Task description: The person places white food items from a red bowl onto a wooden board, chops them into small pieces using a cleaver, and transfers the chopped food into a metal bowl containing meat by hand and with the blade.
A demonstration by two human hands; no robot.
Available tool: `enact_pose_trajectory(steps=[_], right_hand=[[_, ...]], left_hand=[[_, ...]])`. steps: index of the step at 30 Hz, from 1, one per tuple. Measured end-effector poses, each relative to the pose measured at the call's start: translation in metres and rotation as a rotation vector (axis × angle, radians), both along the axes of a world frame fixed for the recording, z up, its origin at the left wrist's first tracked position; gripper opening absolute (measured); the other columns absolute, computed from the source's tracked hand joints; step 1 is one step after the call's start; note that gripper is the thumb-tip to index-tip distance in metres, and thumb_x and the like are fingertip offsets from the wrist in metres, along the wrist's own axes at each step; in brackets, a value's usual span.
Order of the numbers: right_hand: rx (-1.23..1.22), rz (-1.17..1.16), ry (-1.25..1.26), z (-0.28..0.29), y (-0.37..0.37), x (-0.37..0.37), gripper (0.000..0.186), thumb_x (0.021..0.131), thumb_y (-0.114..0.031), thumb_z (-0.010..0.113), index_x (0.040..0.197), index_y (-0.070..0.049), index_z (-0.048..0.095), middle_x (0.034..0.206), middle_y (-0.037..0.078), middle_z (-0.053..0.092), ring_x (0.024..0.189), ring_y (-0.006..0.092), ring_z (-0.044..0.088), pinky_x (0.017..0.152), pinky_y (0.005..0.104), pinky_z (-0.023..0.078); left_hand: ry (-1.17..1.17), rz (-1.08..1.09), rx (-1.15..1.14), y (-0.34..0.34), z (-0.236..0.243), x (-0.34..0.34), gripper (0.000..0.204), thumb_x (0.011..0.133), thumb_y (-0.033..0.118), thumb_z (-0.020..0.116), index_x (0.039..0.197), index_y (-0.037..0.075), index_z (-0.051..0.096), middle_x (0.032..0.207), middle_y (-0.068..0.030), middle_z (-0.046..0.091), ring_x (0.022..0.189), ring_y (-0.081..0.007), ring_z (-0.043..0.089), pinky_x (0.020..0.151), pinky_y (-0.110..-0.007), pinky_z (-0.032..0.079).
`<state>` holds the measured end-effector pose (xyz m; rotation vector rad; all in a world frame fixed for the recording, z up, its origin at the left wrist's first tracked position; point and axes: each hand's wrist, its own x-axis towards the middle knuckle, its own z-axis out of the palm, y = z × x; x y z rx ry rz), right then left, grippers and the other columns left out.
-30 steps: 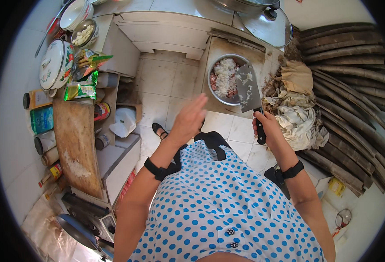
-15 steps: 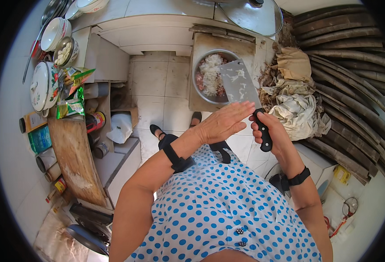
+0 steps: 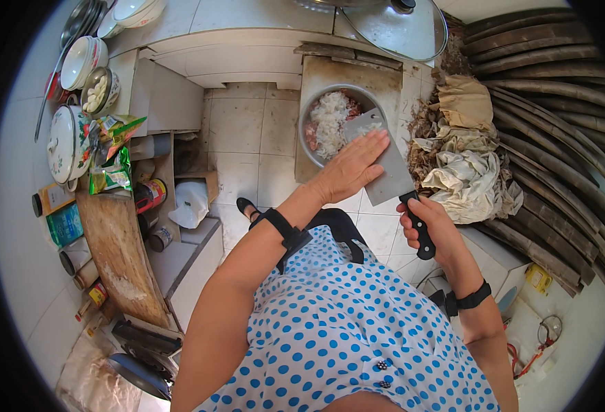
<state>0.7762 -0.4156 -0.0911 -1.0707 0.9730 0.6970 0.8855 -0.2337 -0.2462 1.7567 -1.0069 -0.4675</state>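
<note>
My right hand (image 3: 434, 223) is closed round the black handle of a cleaver (image 3: 392, 180). Its broad metal blade slants up and left, with the far end over the right side of a metal basin (image 3: 304, 113). Against the upper face of the blade lies my left hand (image 3: 350, 166), fingers stretched out and flat. Some white chopped bits show on the blade beyond the fingertips. Inside the basin, a heap of white chopped food (image 3: 330, 115) rests on pinkish minced meat (image 3: 311, 137). The basin stands on a low, worn stand (image 3: 316, 72).
At left are a wooden board (image 3: 120, 261), a lidded enamel pot (image 3: 62, 141), a bowl of pale cloves (image 3: 98, 90), packets (image 3: 113, 175) and jars. A glass lid (image 3: 412, 31) lies on the far counter. Crumpled cloth (image 3: 467, 178) and stacked curved slats (image 3: 556, 144) fill the right side.
My left hand has slid up and forward along the blade, covering part of it. The handle has shifted slightly down and right. Fewer white bits show on the blade.
</note>
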Motion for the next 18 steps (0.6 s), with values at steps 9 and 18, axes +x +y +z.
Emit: enact_pose_trajectory(steps=[9, 18], right_hand=[[-0.020, 0.040, 0.035, 0.009, -0.008, -0.017, 0.026, 0.102, -0.027, 0.054, 0.106, -0.001, 0.055, 0.073, 0.002, 0.055, 0.055, 0.0089, 0.050, 0.044, 0.0240, 0.041], [-0.116, -0.056, -0.096, -0.002, -0.002, -0.024, 0.026, 0.102, -0.028, 0.056, 0.106, -0.002, 0.056, 0.072, 0.002, 0.054, 0.055, 0.0092, 0.051, 0.044, 0.0238, 0.042]], left_hand=[[0.097, 0.265, 0.096, -0.001, -0.049, 0.021, 0.065, 0.104, 0.038, 0.044, 0.153, -0.003, 0.031, 0.160, -0.0235, 0.029, 0.150, -0.0350, 0.026, 0.123, -0.040, 0.020], [0.002, 0.348, -0.094, 0.001, -0.030, 0.008, 0.050, 0.102, 0.018, 0.051, 0.146, -0.003, 0.043, 0.151, -0.0218, 0.045, 0.142, -0.0338, 0.041, 0.119, -0.040, 0.028]])
